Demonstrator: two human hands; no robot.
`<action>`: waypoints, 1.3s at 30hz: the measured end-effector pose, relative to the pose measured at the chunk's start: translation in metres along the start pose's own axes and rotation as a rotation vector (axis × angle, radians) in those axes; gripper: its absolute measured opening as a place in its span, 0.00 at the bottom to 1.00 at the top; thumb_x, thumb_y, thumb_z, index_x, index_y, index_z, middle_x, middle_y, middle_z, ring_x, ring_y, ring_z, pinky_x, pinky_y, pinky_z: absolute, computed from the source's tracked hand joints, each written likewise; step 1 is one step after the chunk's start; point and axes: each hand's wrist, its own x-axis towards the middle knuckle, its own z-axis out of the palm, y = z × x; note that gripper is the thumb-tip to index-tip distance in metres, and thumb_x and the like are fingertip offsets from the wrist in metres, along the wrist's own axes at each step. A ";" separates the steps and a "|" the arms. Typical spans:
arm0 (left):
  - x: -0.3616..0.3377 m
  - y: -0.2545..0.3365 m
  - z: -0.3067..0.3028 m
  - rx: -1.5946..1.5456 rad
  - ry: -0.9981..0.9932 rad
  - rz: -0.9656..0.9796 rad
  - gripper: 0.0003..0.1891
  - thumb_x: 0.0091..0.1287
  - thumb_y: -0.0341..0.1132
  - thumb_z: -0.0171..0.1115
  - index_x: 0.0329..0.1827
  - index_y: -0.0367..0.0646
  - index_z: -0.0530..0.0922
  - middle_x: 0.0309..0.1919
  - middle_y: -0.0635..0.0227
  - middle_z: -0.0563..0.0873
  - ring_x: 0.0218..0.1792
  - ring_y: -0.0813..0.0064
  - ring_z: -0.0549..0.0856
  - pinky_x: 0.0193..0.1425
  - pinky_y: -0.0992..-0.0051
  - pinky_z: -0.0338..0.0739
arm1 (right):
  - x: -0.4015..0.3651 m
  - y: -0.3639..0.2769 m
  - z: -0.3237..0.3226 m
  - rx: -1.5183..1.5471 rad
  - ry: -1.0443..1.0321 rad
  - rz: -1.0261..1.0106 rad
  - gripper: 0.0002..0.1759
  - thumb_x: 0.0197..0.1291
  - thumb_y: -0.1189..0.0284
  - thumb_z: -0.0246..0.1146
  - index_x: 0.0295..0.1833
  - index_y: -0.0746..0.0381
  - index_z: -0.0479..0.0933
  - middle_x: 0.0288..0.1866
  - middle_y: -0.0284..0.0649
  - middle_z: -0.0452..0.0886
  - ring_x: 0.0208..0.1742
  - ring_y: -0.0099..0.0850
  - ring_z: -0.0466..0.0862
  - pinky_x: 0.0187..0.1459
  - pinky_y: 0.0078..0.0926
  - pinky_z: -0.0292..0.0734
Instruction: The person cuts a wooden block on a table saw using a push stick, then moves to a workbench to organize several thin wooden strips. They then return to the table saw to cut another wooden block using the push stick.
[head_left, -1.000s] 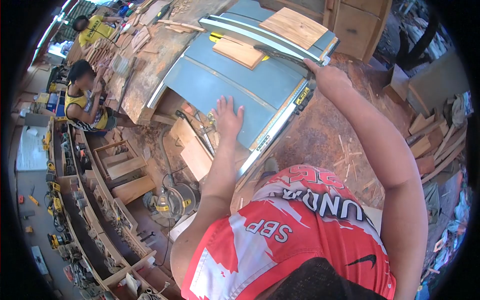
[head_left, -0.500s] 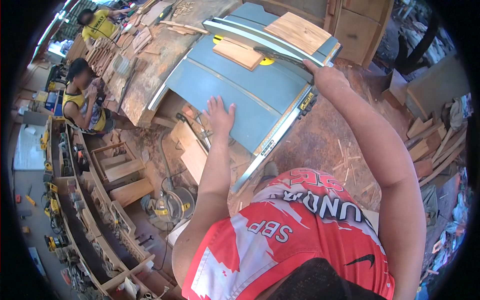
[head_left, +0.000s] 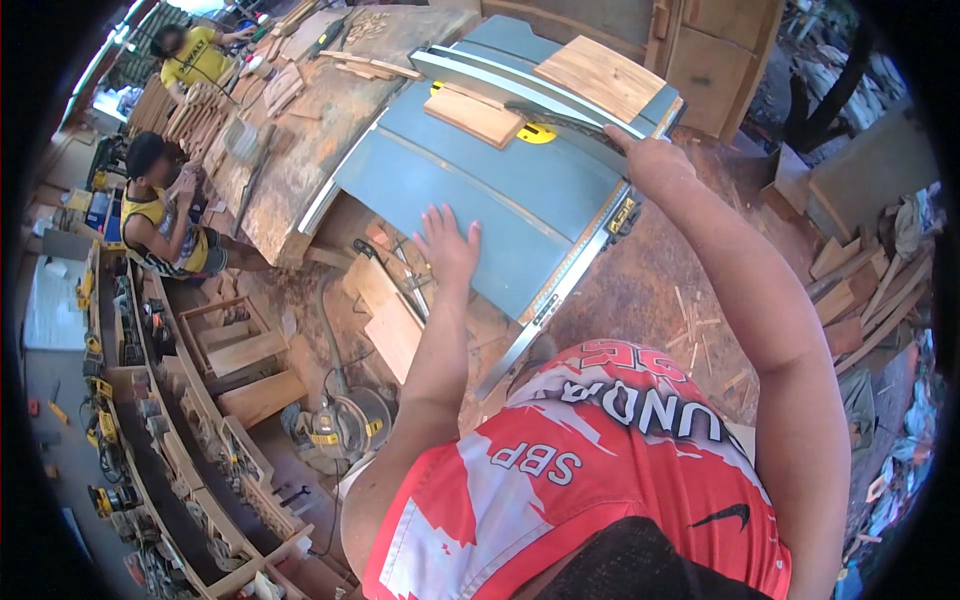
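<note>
A wooden board (head_left: 470, 116) lies flat on the blue-grey table saw (head_left: 450, 185), alongside the metal rip fence (head_left: 520, 78). My right hand (head_left: 655, 160) is closed around the end of a dark push stick (head_left: 560, 117), index finger pointing along it. The stick's far end meets the board's near end. Part of a yellow insert (head_left: 537, 133) shows beside the board; I cannot see the blade. My left hand (head_left: 450, 245) rests with fingers spread on the saw table's near left edge. A wider wooden panel (head_left: 603, 75) lies beyond the fence.
Left of the saw stands a workbench (head_left: 330, 120) with wood pieces. Two people, one in a yellow shirt (head_left: 195, 62), the other in a yellow tank top (head_left: 150, 215), are there. A vacuum (head_left: 345, 420) and boards (head_left: 395, 335) sit below; scraps (head_left: 700, 325) litter the floor.
The board and push stick have slid slightly left along the fence, baring more of the yellow insert. My left hand stays flat on the saw table. The view has shifted a little.
</note>
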 end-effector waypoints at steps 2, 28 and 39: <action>0.000 0.000 0.000 0.002 -0.001 -0.004 0.39 0.69 0.56 0.58 0.76 0.38 0.64 0.79 0.49 0.60 0.80 0.53 0.55 0.81 0.43 0.39 | 0.003 -0.003 0.000 -0.011 -0.001 0.011 0.37 0.71 0.78 0.47 0.81 0.38 0.54 0.58 0.50 0.83 0.57 0.46 0.85 0.56 0.44 0.82; -0.001 -0.002 0.005 0.011 0.018 -0.009 0.39 0.69 0.56 0.56 0.76 0.38 0.64 0.78 0.49 0.61 0.80 0.54 0.56 0.81 0.44 0.38 | 0.051 -0.037 -0.024 0.068 0.033 -0.049 0.32 0.74 0.74 0.46 0.78 0.35 0.61 0.61 0.45 0.82 0.63 0.41 0.82 0.59 0.39 0.80; -0.001 0.001 0.001 0.010 0.061 -0.029 0.38 0.68 0.55 0.57 0.75 0.39 0.67 0.77 0.52 0.64 0.79 0.54 0.58 0.81 0.45 0.43 | 0.182 -0.103 -0.036 0.128 0.130 -0.215 0.28 0.74 0.71 0.45 0.77 0.41 0.63 0.61 0.51 0.81 0.62 0.45 0.82 0.59 0.44 0.78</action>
